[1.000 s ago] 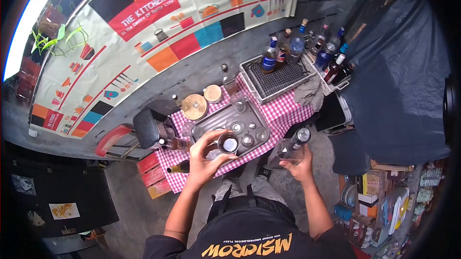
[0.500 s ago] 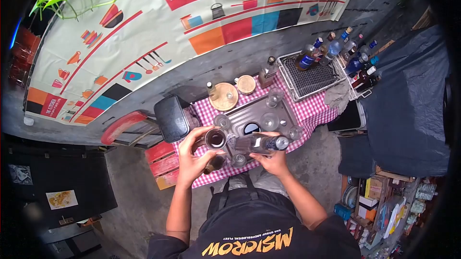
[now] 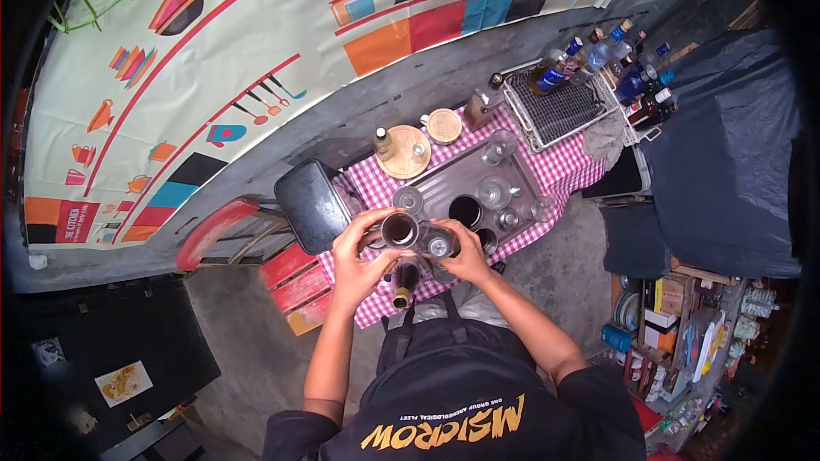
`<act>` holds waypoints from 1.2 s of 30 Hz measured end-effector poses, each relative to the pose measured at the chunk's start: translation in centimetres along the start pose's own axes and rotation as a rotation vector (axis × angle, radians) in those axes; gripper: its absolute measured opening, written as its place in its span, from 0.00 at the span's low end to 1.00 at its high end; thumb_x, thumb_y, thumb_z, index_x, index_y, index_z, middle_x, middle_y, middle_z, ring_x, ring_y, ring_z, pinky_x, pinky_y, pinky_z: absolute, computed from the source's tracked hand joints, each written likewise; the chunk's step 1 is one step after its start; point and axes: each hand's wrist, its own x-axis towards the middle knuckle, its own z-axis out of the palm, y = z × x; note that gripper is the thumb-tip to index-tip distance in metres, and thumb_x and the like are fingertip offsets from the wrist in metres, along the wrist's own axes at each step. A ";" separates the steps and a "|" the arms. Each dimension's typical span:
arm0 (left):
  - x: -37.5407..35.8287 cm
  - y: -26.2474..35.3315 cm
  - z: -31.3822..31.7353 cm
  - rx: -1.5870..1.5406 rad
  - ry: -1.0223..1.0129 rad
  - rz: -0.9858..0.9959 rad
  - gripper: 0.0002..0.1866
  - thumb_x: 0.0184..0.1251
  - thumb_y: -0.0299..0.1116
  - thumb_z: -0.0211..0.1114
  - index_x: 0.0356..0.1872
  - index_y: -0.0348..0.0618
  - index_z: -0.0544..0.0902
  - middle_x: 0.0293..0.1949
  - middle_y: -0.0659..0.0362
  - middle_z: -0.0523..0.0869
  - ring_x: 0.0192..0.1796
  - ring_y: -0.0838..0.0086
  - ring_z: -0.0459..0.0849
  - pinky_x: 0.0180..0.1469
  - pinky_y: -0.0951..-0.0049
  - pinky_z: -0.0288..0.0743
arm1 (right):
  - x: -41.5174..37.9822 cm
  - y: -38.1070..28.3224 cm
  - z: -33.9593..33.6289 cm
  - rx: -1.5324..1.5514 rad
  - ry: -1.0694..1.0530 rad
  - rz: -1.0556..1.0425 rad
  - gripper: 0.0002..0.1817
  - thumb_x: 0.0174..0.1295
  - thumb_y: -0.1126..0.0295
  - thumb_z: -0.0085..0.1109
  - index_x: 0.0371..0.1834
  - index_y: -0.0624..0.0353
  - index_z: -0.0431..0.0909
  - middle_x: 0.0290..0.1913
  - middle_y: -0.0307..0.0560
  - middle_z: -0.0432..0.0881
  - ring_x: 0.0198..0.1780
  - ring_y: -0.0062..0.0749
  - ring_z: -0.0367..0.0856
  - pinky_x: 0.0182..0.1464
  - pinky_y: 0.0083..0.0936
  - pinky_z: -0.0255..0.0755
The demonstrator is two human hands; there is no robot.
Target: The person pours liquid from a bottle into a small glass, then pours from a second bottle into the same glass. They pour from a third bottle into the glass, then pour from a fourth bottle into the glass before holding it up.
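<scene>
My left hand point(image 3: 363, 252) is closed round a cup point(image 3: 400, 231) with dark liquid in it, its mouth facing up. Right beside it, my right hand point(image 3: 464, 254) grips a clear bottle point(image 3: 439, 245), seen end-on, close to the cup's side. Below both hands, near the table's front edge, a dark bottle point(image 3: 405, 280) with a yellowish top points toward me. A brown tray point(image 3: 440, 179) lies beyond, bearing a black cup point(image 3: 465, 211) and several clear glasses, among them a wide glass point(image 3: 494, 193) and a small one point(image 3: 507, 219).
The table has a red checked cloth point(image 3: 559, 169). At its back stand a wooden board point(image 3: 397, 166) with a small bottle, a wood-lidded mug point(image 3: 444, 126) and a square bottle point(image 3: 483, 107). Several bottles crowd a mesh rack point(image 3: 559, 111). A black bin point(image 3: 306, 205) is at the left.
The clear bottle has swung from lying sideways toward the cup to end-on beside it, my right hand moving left. The cup shifted slightly right and up. The head view shifted.
</scene>
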 end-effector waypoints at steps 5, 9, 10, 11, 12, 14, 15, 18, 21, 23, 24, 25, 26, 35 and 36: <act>0.6 -0.6 -0.2 0.036 -0.051 0.009 0.36 0.56 0.17 0.88 0.68 0.33 0.85 0.64 0.49 0.92 0.68 0.61 0.92 0.74 0.61 0.85 | -0.1 1.4 1.1 -0.019 -0.011 0.013 0.37 0.54 0.74 0.87 0.68 0.62 0.80 0.67 0.57 0.89 0.70 0.52 0.90 0.72 0.43 0.83; 1.2 -0.8 0.2 0.019 -0.098 -0.004 0.36 0.57 0.17 0.87 0.68 0.33 0.84 0.64 0.48 0.92 0.68 0.62 0.92 0.74 0.60 0.85 | -0.4 2.1 1.3 -0.022 -0.012 0.058 0.37 0.53 0.72 0.87 0.68 0.62 0.80 0.67 0.57 0.89 0.70 0.53 0.90 0.72 0.44 0.82; 1.2 -0.8 0.4 0.009 -0.108 -0.011 0.36 0.57 0.17 0.87 0.69 0.33 0.84 0.65 0.48 0.92 0.68 0.62 0.92 0.74 0.60 0.85 | -0.5 2.2 1.4 -0.017 -0.011 0.069 0.37 0.53 0.71 0.87 0.68 0.61 0.80 0.68 0.57 0.89 0.69 0.53 0.90 0.72 0.44 0.82; 1.2 -1.2 0.4 -0.004 -0.120 -0.014 0.36 0.58 0.18 0.87 0.69 0.33 0.83 0.65 0.48 0.92 0.68 0.62 0.92 0.73 0.60 0.86 | -0.5 2.3 1.5 -0.015 -0.015 0.067 0.37 0.54 0.70 0.87 0.68 0.61 0.79 0.67 0.57 0.89 0.69 0.54 0.90 0.72 0.45 0.82; 1.3 -1.4 0.5 -0.001 -0.127 -0.012 0.36 0.58 0.18 0.87 0.69 0.33 0.83 0.65 0.48 0.92 0.68 0.62 0.92 0.73 0.60 0.86 | -0.6 2.3 1.6 -0.007 -0.012 0.081 0.38 0.54 0.71 0.86 0.70 0.61 0.79 0.68 0.57 0.88 0.71 0.54 0.89 0.73 0.44 0.82; 1.4 -1.6 0.8 0.003 -0.135 -0.006 0.36 0.58 0.18 0.87 0.69 0.33 0.83 0.65 0.48 0.92 0.68 0.62 0.92 0.73 0.61 0.86 | -0.8 2.4 1.9 0.007 -0.011 0.105 0.38 0.55 0.74 0.82 0.72 0.61 0.78 0.69 0.57 0.87 0.73 0.54 0.87 0.74 0.43 0.80; 1.5 -1.5 1.0 -0.009 -0.141 -0.008 0.35 0.58 0.17 0.87 0.69 0.33 0.84 0.64 0.48 0.92 0.68 0.62 0.92 0.73 0.61 0.86 | -0.9 2.6 2.0 -0.007 -0.019 0.115 0.38 0.56 0.73 0.83 0.72 0.61 0.78 0.69 0.57 0.87 0.73 0.54 0.87 0.74 0.43 0.80; 1.8 -1.0 1.6 -0.021 -0.159 -0.023 0.34 0.58 0.18 0.86 0.67 0.33 0.85 0.64 0.49 0.92 0.67 0.62 0.92 0.73 0.60 0.85 | -1.2 2.9 2.3 0.031 -0.026 0.143 0.40 0.56 0.73 0.84 0.74 0.61 0.77 0.70 0.57 0.87 0.74 0.54 0.86 0.75 0.44 0.79; 1.8 -0.8 1.9 -0.001 -0.171 0.007 0.32 0.58 0.21 0.87 0.66 0.34 0.87 0.62 0.49 0.93 0.66 0.62 0.92 0.71 0.62 0.85 | -1.6 3.3 2.0 0.046 -0.048 0.154 0.42 0.56 0.72 0.85 0.76 0.59 0.76 0.72 0.57 0.86 0.77 0.55 0.84 0.77 0.44 0.77; 2.0 -0.7 2.1 0.015 -0.189 0.020 0.32 0.58 0.22 0.87 0.66 0.34 0.87 0.62 0.49 0.93 0.65 0.63 0.93 0.71 0.62 0.85 | -1.8 3.7 1.9 0.042 -0.050 0.143 0.43 0.56 0.72 0.85 0.77 0.58 0.76 0.72 0.56 0.86 0.77 0.55 0.84 0.78 0.45 0.77; 2.0 -0.7 2.2 0.027 -0.200 0.029 0.32 0.58 0.22 0.87 0.66 0.34 0.87 0.62 0.49 0.93 0.65 0.63 0.93 0.70 0.62 0.85 | -1.9 3.7 1.8 0.043 -0.052 0.155 0.43 0.56 0.71 0.86 0.78 0.58 0.76 0.73 0.56 0.85 0.77 0.55 0.83 0.78 0.45 0.77; 2.1 -0.7 2.2 0.039 -0.210 0.037 0.32 0.58 0.22 0.87 0.66 0.34 0.87 0.62 0.49 0.93 0.65 0.63 0.93 0.70 0.63 0.85 | -2.0 3.8 1.6 0.044 -0.055 0.166 0.44 0.56 0.71 0.86 0.78 0.58 0.75 0.74 0.56 0.85 0.77 0.55 0.83 0.78 0.45 0.77; 2.1 -0.6 2.3 0.041 -0.214 0.037 0.32 0.58 0.22 0.88 0.66 0.34 0.87 0.62 0.49 0.93 0.65 0.64 0.93 0.70 0.63 0.85 | -2.2 3.9 1.6 0.046 -0.058 0.180 0.44 0.56 0.70 0.86 0.78 0.58 0.75 0.74 0.56 0.85 0.77 0.56 0.83 0.78 0.45 0.77; 2.5 -0.6 3.5 -0.033 -0.256 -0.021 0.34 0.57 0.22 0.88 0.67 0.34 0.86 0.64 0.48 0.93 0.68 0.61 0.92 0.73 0.60 0.84 | -3.3 1.9 -1.1 -0.258 0.069 0.081 0.50 0.53 0.60 0.90 0.79 0.59 0.71 0.76 0.59 0.76 0.77 0.59 0.77 0.79 0.49 0.73; 2.6 -0.6 3.6 -0.035 -0.264 -0.022 0.34 0.57 0.22 0.88 0.67 0.34 0.86 0.64 0.47 0.93 0.68 0.61 0.92 0.73 0.60 0.84 | -3.8 1.6 -1.9 -0.353 0.126 0.057 0.52 0.52 0.58 0.91 0.79 0.60 0.71 0.75 0.59 0.76 0.76 0.59 0.78 0.79 0.50 0.72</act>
